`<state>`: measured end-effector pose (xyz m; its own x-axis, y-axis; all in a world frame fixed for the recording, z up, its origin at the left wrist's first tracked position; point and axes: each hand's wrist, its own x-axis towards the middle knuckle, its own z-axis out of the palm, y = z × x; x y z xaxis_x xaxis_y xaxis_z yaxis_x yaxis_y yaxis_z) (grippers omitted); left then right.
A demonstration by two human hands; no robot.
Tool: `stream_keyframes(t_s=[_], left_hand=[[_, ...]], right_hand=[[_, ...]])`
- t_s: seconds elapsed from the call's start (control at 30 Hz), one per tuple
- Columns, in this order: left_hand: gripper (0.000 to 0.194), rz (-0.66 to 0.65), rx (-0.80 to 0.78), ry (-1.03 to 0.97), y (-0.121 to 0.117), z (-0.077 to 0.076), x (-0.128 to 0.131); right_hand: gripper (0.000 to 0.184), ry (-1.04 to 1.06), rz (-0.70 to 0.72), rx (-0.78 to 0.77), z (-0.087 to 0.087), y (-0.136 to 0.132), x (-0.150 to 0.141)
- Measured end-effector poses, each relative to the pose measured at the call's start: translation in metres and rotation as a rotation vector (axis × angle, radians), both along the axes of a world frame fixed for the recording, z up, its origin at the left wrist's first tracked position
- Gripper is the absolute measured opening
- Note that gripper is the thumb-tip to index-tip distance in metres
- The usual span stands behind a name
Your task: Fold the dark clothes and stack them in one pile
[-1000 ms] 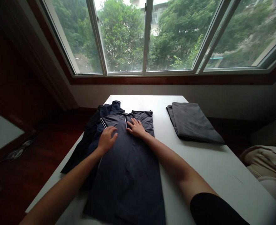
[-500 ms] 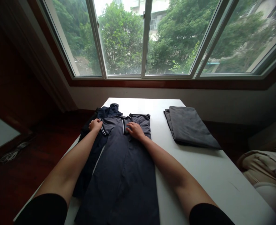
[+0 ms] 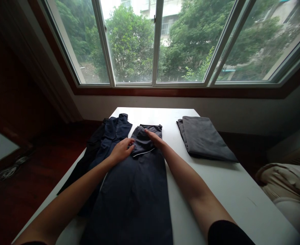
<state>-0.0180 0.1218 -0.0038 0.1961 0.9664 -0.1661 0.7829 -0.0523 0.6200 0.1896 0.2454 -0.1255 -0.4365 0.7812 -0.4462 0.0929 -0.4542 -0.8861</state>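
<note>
A dark grey polo shirt lies lengthwise on the white table. Its left sleeve, edged with a white stripe, is folded in over the chest. My left hand pinches the folded sleeve at its left edge. My right hand lies flat on the shirt near the collar, fingers stretched out, partly under the sleeve fold. A dark navy garment lies beside and under the shirt on the left.
A folded grey garment sits at the table's far right. Windows run behind the table. A beige cushion or bedding is at the right. The floor to the left is dark red wood.
My left hand carried the shirt's left sleeve from the outer left edge inward and folded it over the chest. My right hand stayed near the collar.
</note>
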Motion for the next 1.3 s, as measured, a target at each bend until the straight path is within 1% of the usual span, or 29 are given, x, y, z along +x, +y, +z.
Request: stream_keyframes(t_s=[0.07, 0.17, 0.2, 0.27, 0.3, 0.37, 0.43, 0.47, 0.53, 0.6, 0.67, 0.77, 0.83, 0.9, 0.93, 1.0, 1.03, 1.1, 1.13, 1.17, 1.23, 1.3], left_hand=[[0.035, -0.033, -0.015, 0.241, -0.036, 0.01, -0.015], [0.049, -0.045, -0.023, 0.55, -0.09, 0.025, -0.03], [0.05, -0.036, -0.032, 0.63, -0.106, 0.03, -0.033], [0.045, -0.019, -0.071, 0.738, -0.134, 0.038, -0.034], [0.041, -0.014, -0.096, 0.769, -0.145, 0.042, -0.034], [0.036, 0.004, -0.139, 0.801, -0.163, 0.047, -0.033], [0.036, 0.064, -0.159, 0.829, -0.176, 0.05, -0.033], [0.036, 0.1, -0.172, 0.84, -0.181, 0.051, -0.033], [0.031, 0.148, -0.212, 0.828, -0.189, 0.053, -0.034], [0.021, 0.145, -0.241, 0.773, -0.194, 0.056, -0.034], [0.019, 0.135, -0.231, 0.712, -0.198, 0.06, -0.033], [0.019, 0.17, -0.234, 0.598, -0.198, 0.069, -0.021], [0.02, 0.203, -0.268, 0.483, -0.196, 0.076, -0.005], [0.021, 0.219, -0.276, 0.374, -0.195, 0.082, 0.018], [0.019, 0.206, -0.277, 0.321, -0.195, 0.084, 0.029], [0.012, 0.12, -0.312, 0.209, -0.197, 0.086, 0.052], [0.016, 0.054, -0.349, 0.16, -0.198, 0.086, 0.061], [0.036, -0.077, -0.425, 0.111, -0.2, 0.084, 0.073], [0.041, -0.126, -0.45, 0.108, -0.2, 0.083, 0.076], [0.043, -0.164, -0.468, 0.111, -0.2, 0.081, 0.077], [0.036, -0.225, -0.488, 0.106, -0.197, 0.079, 0.077], [0.026, -0.266, -0.478, 0.084, -0.19, 0.077, 0.075]], right_hand=[[0.048, -0.124, 0.117, 0.023, 0.002, 0.004, 0.005], [0.044, -0.34, 0.299, 0.046, 0.002, 0.009, 0.011], [0.044, -0.38, 0.351, 0.043, 0.002, 0.01, 0.012], [0.041, -0.414, 0.437, 0.04, 0.001, 0.012, 0.014], [0.037, -0.406, 0.45, 0.053, 0.001, 0.012, 0.014], [0.025, -0.361, 0.412, 0.108, 0.002, 0.015, 0.015], [0.016, -0.294, 0.278, 0.165, 0.004, 0.018, 0.016], [0.015, -0.264, 0.19, 0.172, 0.005, 0.02, 0.016], [0.018, -0.219, 0.013, 0.162, 0.007, 0.025, 0.019], [0.021, -0.168, -0.126, 0.15, 0.008, 0.029, 0.023], [0.02, -0.122, -0.172, 0.123, 0.006, 0.032, 0.028], [0.019, -0.018, -0.193, -0.015, 0.004, 0.035, 0.036], [0.022, 0.118, -0.218, -0.096, 0.004, 0.04, 0.042], [0.025, 0.269, -0.258, -0.108, 0.006, 0.046, 0.049], [0.025, 0.317, -0.283, -0.097, 0.006, 0.049, 0.053], [0.023, 0.307, -0.343, -0.087, 0.004, 0.054, 0.063], [0.021, 0.248, -0.369, -0.104, 0.002, 0.055, 0.068], [0.017, 0.096, -0.395, -0.173, -0.005, 0.053, 0.079], [0.016, 0.029, -0.391, -0.213, -0.009, 0.05, 0.084], [0.016, -0.02, -0.375, -0.248, -0.013, 0.047, 0.089], [0.022, -0.068, -0.312, -0.28, -0.016, 0.041, 0.097], [0.035, -0.072, -0.219, -0.263, -0.015, 0.037, 0.101]])
